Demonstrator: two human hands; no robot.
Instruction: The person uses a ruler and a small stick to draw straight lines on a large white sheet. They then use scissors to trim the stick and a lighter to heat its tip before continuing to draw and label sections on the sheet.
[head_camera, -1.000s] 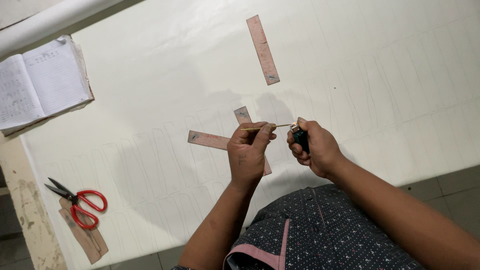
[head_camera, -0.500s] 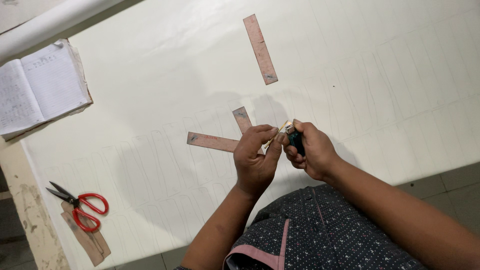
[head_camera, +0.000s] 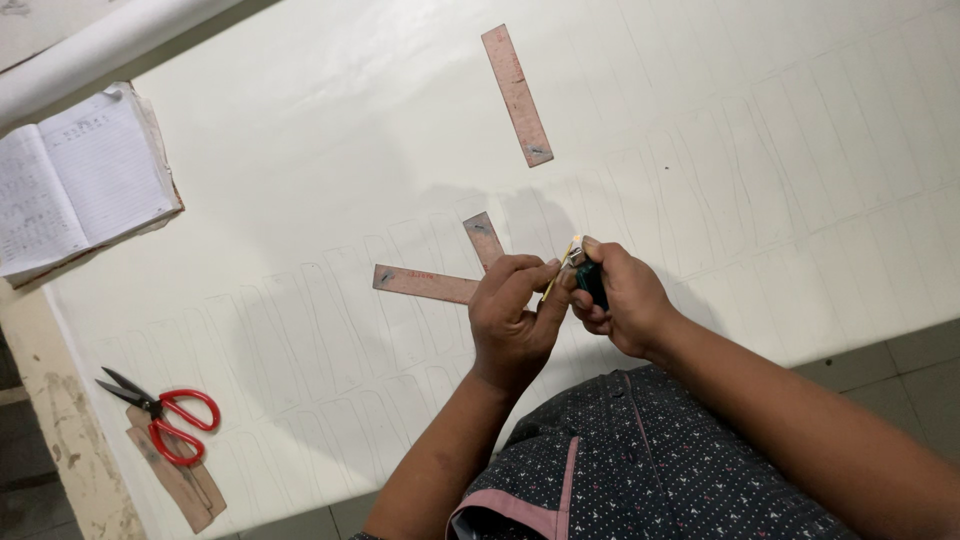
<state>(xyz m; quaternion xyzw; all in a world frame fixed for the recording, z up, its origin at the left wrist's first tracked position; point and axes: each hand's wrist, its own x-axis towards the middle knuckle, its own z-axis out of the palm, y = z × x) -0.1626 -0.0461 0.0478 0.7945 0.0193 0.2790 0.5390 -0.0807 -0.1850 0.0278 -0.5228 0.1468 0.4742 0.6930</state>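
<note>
Yellow pencil (head_camera: 553, 283), which a second earlier had lain level between well-separated hands, now stood tilted, pinched in the left hand (head_camera: 512, 325) fingers, its tip pushed into the dark sharpener (head_camera: 590, 280) gripped by the right hand (head_camera: 622, 305), above the white table (head_camera: 300, 180).

White counter (head_camera: 300, 150) bearing pencilled outlines, three reddish-brown strips (head_camera: 516, 95), an open notebook (head_camera: 75, 185), and red-handled scissors (head_camera: 160, 410) on brown templates (head_camera: 185, 485).

No packages, labels, signs or screens show anywhere on the table (head_camera: 300, 180), neither near the open notebook (head_camera: 75, 185) at its left edge nor elsewhere.
</note>
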